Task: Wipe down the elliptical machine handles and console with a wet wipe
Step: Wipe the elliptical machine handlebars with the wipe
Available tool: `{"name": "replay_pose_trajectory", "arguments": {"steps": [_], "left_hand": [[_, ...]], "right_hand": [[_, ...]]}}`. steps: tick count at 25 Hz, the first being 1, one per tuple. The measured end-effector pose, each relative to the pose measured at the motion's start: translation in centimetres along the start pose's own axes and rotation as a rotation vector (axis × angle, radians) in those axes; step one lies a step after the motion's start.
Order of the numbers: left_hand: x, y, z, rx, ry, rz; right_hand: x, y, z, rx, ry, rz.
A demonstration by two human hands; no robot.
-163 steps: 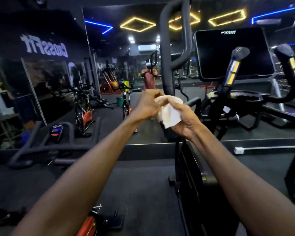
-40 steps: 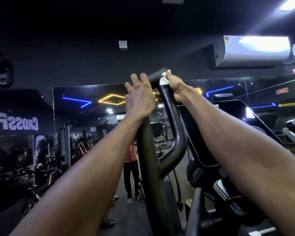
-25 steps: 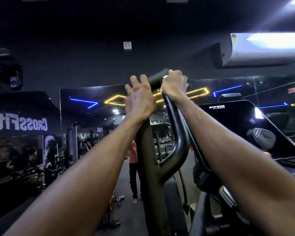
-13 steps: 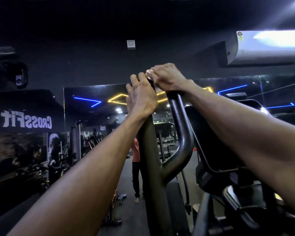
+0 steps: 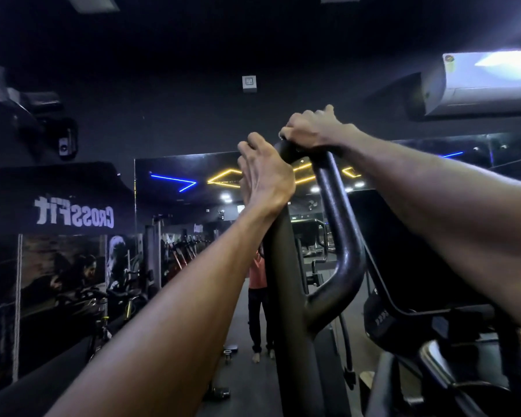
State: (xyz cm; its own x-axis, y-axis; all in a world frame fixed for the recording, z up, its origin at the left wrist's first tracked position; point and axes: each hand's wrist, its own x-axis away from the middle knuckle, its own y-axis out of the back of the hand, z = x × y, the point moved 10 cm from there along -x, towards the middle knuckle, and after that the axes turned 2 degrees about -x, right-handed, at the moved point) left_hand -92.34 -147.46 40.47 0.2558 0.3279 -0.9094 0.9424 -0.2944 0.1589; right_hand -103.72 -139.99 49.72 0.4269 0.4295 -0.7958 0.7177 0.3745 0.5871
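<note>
The elliptical's black looped handle (image 5: 337,212) rises in the middle of the head view. My left hand (image 5: 263,173) grips its left upright just below the top bend, fingers curled round the bar. My right hand (image 5: 312,130) is curled over the very top of the loop. The wet wipe is pressed under the right palm and is almost wholly hidden. The dark console screen (image 5: 418,236) stands to the right, behind my right forearm.
A mirror wall (image 5: 175,212) lies ahead, showing a reflected person in a pink top (image 5: 257,275) and neon ceiling lights. Exercise bikes (image 5: 115,299) line the left side. An air conditioner (image 5: 487,82) hangs at the upper right. Further machine parts (image 5: 433,356) crowd the lower right.
My right hand has slid from the right side of the bend up over the top of the loop, covering the wipe. My left hand has kept its grip on the upright.
</note>
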Motion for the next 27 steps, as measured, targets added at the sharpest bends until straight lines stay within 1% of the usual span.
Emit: {"name": "replay_pose_trajectory", "arguments": {"steps": [1,2,4,5,7,8,9,11,12,15,18,19,21,22,24,25,27], "left_hand": [[-0.1,0.1,0.1,0.013,0.010,-0.010],[0.0,0.1,0.3,0.020,0.019,-0.020],[-0.1,0.3,0.6,0.034,0.033,-0.043],[-0.1,0.4,0.8,0.047,0.044,-0.056],[-0.2,0.7,1.3,0.082,0.077,-0.075],[-0.3,0.8,1.5,0.095,0.090,-0.082],[-0.2,0.8,1.6,0.105,0.100,-0.084],[-0.3,0.7,1.7,0.121,0.107,-0.082],[-0.3,0.6,1.9,0.134,0.110,-0.093],[-0.2,1.5,2.6,0.222,0.134,-0.183],[0.4,2.4,3.0,0.281,0.141,-0.253],[0.5,2.5,2.9,0.282,0.126,-0.272],[0.6,3.1,2.5,0.294,0.093,-0.323],[0.7,3.4,2.3,0.306,0.078,-0.351],[1.2,3.8,2.4,0.330,0.069,-0.376],[1.7,3.8,2.9,0.345,0.089,-0.378],[2.5,3.5,5.0,0.379,0.194,-0.378]], "right_hand": [[0.1,0.0,0.1,0.010,0.035,-0.006],[0.0,0.1,-0.3,0.005,0.031,-0.008],[0.2,0.5,-1.4,-0.020,-0.053,-0.025],[0.3,0.4,-0.6,0.001,-0.031,-0.037],[0.9,-0.1,2.2,0.020,0.110,-0.081],[1.4,-0.1,2.7,0.011,0.148,-0.104],[1.6,0.1,2.5,-0.013,0.140,-0.121],[2.0,0.3,1.5,-0.040,0.067,-0.140],[2.4,0.2,2.0,-0.029,0.084,-0.143],[4.0,-0.5,4.6,-0.017,0.217,-0.166],[4.3,-0.2,3.1,-0.054,0.059,-0.167],[4.6,-0.4,3.4,-0.048,0.070,-0.166],[5.4,-1.2,5.3,-0.045,0.172,-0.147],[5.6,-1.1,5.8,-0.060,0.190,-0.138],[5.6,-0.4,5.5,-0.098,0.113,-0.156],[5.9,-0.4,5.5,-0.095,0.108,-0.171],[6.7,-1.1,6.8,-0.099,0.197,-0.169]]}}
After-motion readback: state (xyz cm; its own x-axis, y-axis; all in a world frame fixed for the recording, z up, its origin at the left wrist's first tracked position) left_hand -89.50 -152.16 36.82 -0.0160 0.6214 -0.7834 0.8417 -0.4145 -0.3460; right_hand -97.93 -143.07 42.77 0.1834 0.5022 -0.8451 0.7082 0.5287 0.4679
